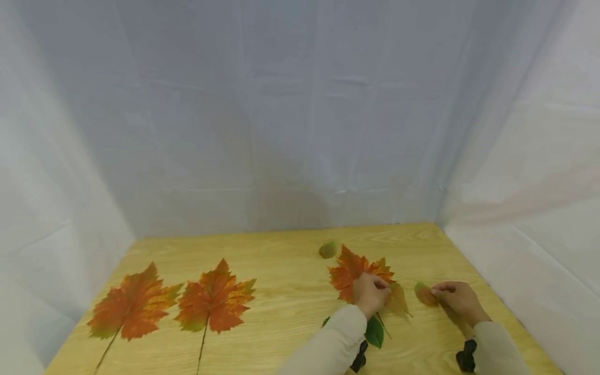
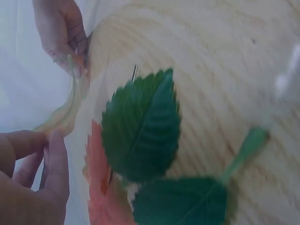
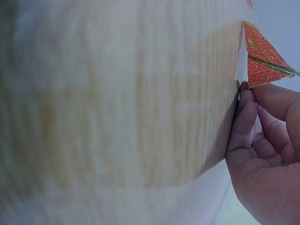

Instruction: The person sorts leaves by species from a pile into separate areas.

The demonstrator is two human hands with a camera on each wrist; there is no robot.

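My left hand (image 1: 371, 294) pinches a pale yellow-orange leaf (image 1: 398, 301) between thumb and fingertips, above a large red-orange maple leaf (image 1: 344, 276) on the table. The left wrist view shows that pinched leaf (image 2: 70, 110) edge-on beside the fingers. Farther right, my right hand (image 1: 461, 299) holds a small orange leaf with a green tip (image 1: 425, 294) by its edge. Up close in the right wrist view, this leaf (image 3: 265, 58) has yellow veins on red. Below my left hand lies a green serrated leaf (image 1: 375, 332); another green leaf (image 2: 183, 201) overlaps it in the left wrist view.
Two more stemmed maple leaves, one at the far left (image 1: 133, 304) and one beside it (image 1: 215, 297), lie on the wooden table (image 1: 281, 291). A small green-brown leaf (image 1: 327, 250) sits near the back. White sheeting (image 1: 281, 130) encloses the back and sides.
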